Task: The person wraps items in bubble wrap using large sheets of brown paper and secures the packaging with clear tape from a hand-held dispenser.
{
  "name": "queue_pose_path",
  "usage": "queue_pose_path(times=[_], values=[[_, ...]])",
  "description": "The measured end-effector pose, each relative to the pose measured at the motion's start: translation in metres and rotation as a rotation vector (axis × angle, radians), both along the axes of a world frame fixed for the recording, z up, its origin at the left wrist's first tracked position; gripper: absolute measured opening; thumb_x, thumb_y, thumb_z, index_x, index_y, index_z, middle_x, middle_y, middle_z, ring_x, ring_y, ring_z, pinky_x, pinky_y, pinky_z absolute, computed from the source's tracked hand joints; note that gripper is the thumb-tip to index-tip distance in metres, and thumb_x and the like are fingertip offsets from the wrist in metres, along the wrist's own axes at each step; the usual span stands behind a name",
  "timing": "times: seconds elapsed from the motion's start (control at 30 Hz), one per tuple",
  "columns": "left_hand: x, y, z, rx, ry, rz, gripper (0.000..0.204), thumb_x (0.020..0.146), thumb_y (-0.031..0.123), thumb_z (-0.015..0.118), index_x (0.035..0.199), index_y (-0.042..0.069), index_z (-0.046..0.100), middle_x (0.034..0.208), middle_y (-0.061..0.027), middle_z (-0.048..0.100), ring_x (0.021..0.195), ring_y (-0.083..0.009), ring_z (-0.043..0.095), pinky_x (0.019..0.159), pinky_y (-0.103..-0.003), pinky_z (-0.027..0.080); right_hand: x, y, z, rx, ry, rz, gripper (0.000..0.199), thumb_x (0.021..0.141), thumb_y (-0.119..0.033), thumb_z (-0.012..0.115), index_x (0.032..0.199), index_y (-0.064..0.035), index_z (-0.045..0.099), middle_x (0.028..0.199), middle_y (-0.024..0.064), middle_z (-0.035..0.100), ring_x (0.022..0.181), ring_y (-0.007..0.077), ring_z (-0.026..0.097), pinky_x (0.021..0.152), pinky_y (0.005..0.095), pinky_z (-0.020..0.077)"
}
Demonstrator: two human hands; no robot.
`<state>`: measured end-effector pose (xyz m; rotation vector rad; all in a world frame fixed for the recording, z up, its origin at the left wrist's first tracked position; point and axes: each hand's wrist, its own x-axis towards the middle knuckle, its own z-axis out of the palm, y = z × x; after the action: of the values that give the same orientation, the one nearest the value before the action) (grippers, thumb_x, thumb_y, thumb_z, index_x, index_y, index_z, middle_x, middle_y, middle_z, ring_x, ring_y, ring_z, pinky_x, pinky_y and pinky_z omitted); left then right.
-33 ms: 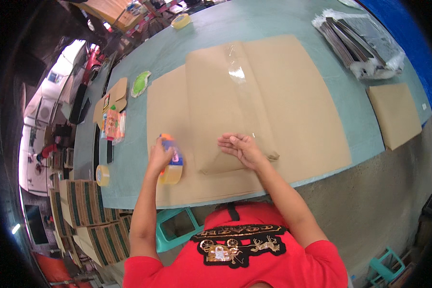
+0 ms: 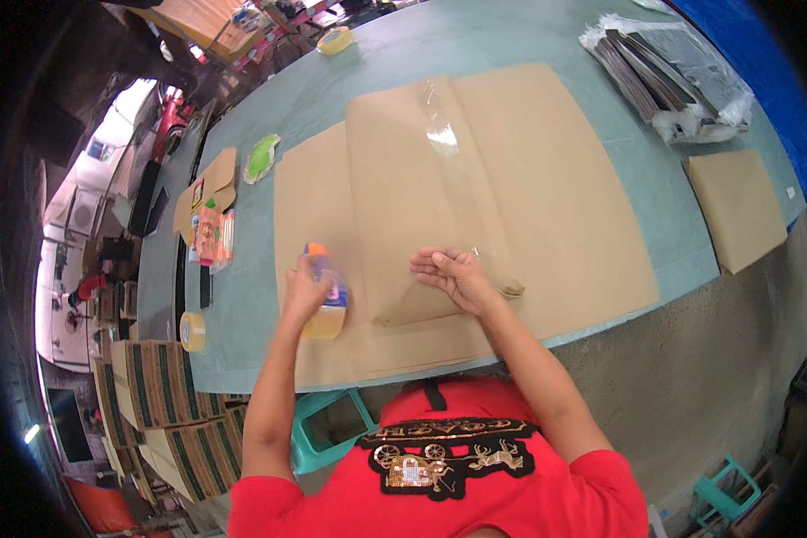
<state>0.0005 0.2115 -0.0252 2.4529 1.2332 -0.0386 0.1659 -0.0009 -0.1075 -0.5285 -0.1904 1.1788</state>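
Note:
My left hand [image 2: 307, 289] grips a small glue bottle [image 2: 325, 300] with an orange cap, held upright over the left part of a large brown paper sheet [image 2: 565, 206] on the teal table [image 2: 242, 296]. My right hand [image 2: 453, 272] rests with curled fingers on a folded brown flap [image 2: 403, 206], at the near end of a shiny clear tape strip [image 2: 441, 125] that runs up the middle of the flap. Whether those fingers pinch the tape is unclear.
Two tape rolls lie at the far edge [image 2: 335, 39] and the near left [image 2: 192, 331]. A green item [image 2: 262, 157] and colourful packets [image 2: 212, 235] sit left. A brown sheet stack [image 2: 738, 208] and plastic-wrapped dark stack [image 2: 668, 67] lie right. Cartons [image 2: 157, 394] and a teal stool [image 2: 332, 429] stand below.

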Motion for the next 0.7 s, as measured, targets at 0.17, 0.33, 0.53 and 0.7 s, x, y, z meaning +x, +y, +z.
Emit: queue_pose_path(times=[0.17,0.33,0.53,0.7], values=[[-0.033,-0.032,-0.036,-0.008,0.056,-0.198,0.059,0.079,0.026,0.051,0.130,0.009,0.028,0.108,-0.0302,0.048,0.100,-0.0396,0.048,0.081,-0.040,0.042,-0.003,0.000,-0.004,0.006,-0.019,-0.110,0.027,0.088,-0.016,0.048,0.106,0.0040,0.051,0.102,0.0158,0.056,0.099,0.0240,0.055,0.085,0.0346,0.0459],[-0.029,-0.003,0.019,-0.358,-0.357,-0.285,0.053,0.081,0.021,0.046,0.131,0.012,0.029,0.108,-0.0214,0.052,0.095,-0.0334,0.055,0.081,-0.034,0.043,-0.007,0.004,0.003,-0.018,-0.059,-0.248,0.030,0.088,-0.019,0.048,0.105,0.0045,0.051,0.100,0.0167,0.057,0.096,0.0224,0.056,0.085,0.0345,0.0461],[0.055,-0.059,0.100,-0.190,-0.086,-1.032,0.033,0.079,0.014,0.048,0.111,0.012,0.055,0.088,-0.0169,0.059,0.077,-0.0235,0.058,0.072,-0.031,0.045,-0.010,-0.005,-0.002,0.182,0.015,-0.356,0.036,0.089,-0.027,0.045,0.105,0.0053,0.051,0.100,0.0156,0.058,0.094,0.0204,0.056,0.084,0.0326,0.0460],[0.078,-0.073,0.092,-0.207,-0.030,-1.123,0.033,0.078,0.017,0.051,0.110,0.013,0.056,0.083,-0.0164,0.061,0.069,-0.0254,0.060,0.067,-0.033,0.047,-0.018,-0.002,-0.008,0.210,0.020,-0.484,0.035,0.089,-0.029,0.046,0.099,0.0040,0.052,0.096,0.0119,0.059,0.087,0.0162,0.059,0.078,0.0293,0.0486]])
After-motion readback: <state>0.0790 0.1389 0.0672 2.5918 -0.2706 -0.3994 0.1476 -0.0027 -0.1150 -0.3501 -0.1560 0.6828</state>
